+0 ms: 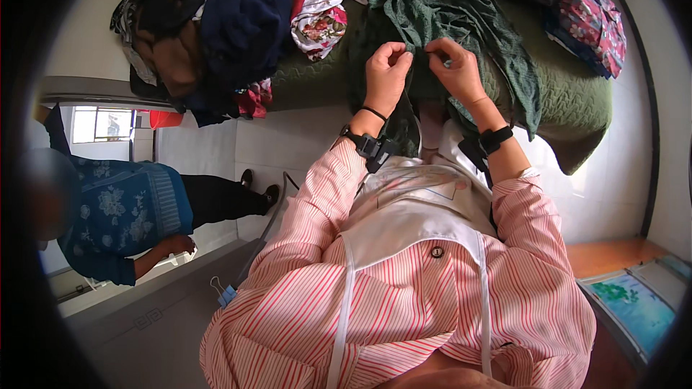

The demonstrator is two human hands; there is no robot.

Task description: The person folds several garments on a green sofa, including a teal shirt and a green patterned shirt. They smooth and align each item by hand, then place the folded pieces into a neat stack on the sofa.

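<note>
A dark green patterned garment (425, 11) is spread over the green quilted cover in front of me, and part of it hangs past the near edge towards my lap. My left hand (386, 78) is closed in a pinch on the garment's cloth, thumb against bent fingers. Close by on the right, my right hand (458, 72) pinches the same cloth, its fingers curled inward. A short gap separates the two hands. The exact bit of cloth between the fingertips is too small to make out.
A green quilted cover (577, 101) drapes the bed-like surface. Heaped clothes (241, 32) lie at the left, with a floral red-and-white cloth (317, 21) beside them. Folded floral clothing (591, 21) sits at the far right. Another person (122, 209) stands near a doorway at left.
</note>
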